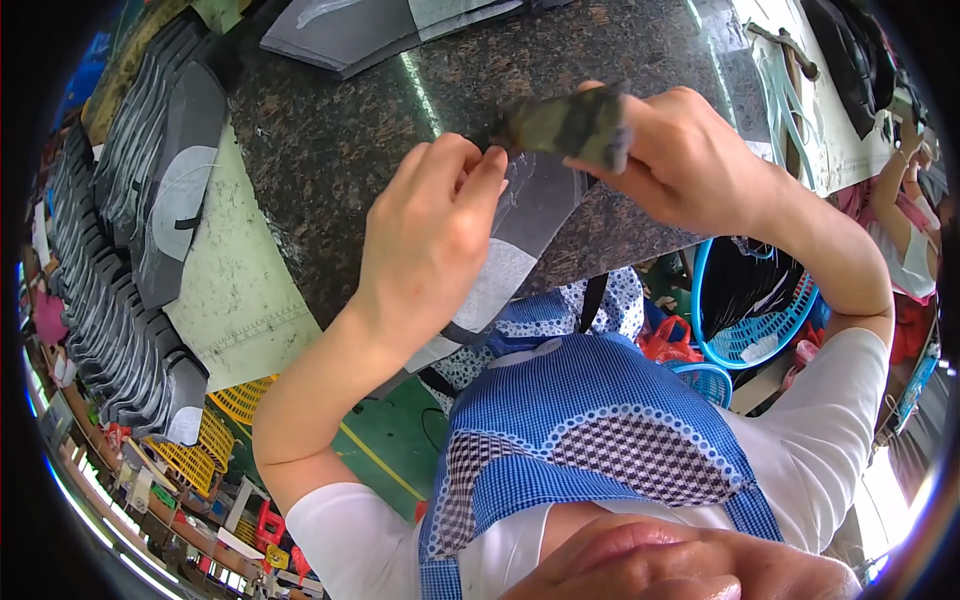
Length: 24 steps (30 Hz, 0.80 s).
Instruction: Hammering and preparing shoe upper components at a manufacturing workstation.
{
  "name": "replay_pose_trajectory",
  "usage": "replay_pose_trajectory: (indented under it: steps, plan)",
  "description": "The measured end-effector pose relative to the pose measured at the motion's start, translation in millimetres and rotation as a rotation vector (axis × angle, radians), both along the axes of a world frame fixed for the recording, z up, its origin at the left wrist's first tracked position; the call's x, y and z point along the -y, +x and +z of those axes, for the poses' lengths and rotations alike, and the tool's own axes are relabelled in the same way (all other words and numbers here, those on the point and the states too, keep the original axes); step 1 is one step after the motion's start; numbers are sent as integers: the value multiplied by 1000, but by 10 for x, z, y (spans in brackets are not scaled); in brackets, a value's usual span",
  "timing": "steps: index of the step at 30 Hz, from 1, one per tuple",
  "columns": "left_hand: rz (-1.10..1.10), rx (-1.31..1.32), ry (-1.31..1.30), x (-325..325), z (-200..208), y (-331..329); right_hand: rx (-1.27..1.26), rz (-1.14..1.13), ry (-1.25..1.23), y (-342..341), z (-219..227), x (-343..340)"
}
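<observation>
The dark speckled worktop [330, 160] was occupied near its close edge by a flat dark grey piece [548, 200] with a pale panel, which was laid slantwise and partly covered by the left hand [425, 240]. The thumb and forefinger of that hand were brought together at the piece's upper end, the other fingers curled in; whether the edge was pinched between them could not be told.

A camouflage-patterned object [575, 128] was gripped in the closed fingers of the right hand [690, 155]. It was held over the upper end of the grey piece and pointed toward the left fingertips; its outline was blurred, so its kind could not be made out, nor whether the piece was touched by it.

More grey pieces were stacked at the far edge [390, 35], while long overlapping rows of similar pieces [135, 230] were set out to the left, beside a pale surface [245, 290]. A hammer-like tool [796, 110] was seen at the far right, near some pale strips [772, 85]. Below the worktop, a blue basket [702, 300] with black contents was placed to the right, and yellow baskets [190, 462] were seen to the left. A blue patterned apron [590, 400] was worn over a white top.
</observation>
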<state>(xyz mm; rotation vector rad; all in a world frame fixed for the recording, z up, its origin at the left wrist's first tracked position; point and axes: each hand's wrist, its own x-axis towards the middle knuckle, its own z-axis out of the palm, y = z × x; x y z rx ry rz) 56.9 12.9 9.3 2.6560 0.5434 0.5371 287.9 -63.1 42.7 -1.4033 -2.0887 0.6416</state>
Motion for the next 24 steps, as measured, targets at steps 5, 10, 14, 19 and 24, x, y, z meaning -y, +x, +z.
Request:
replay_pose_trajectory:
  steps: [5,10,14,19,24]
  plan:
    - [76,23,-250,-79,-24,-98,26,17,-49,9,-28,58]
    - [-4,62,-208,-90,-31,-196,-107,-62,-37,17,-238,110]
    - [31,-22,-97,104,11,-201,-33,62,-203,-48,-69,130]
    - [26,10,-32,64,-62,-256,-88,73,45,-90,-174,117]
    - [27,24,-405,-44,32,-462,24,75,-158,-203,-164,227]
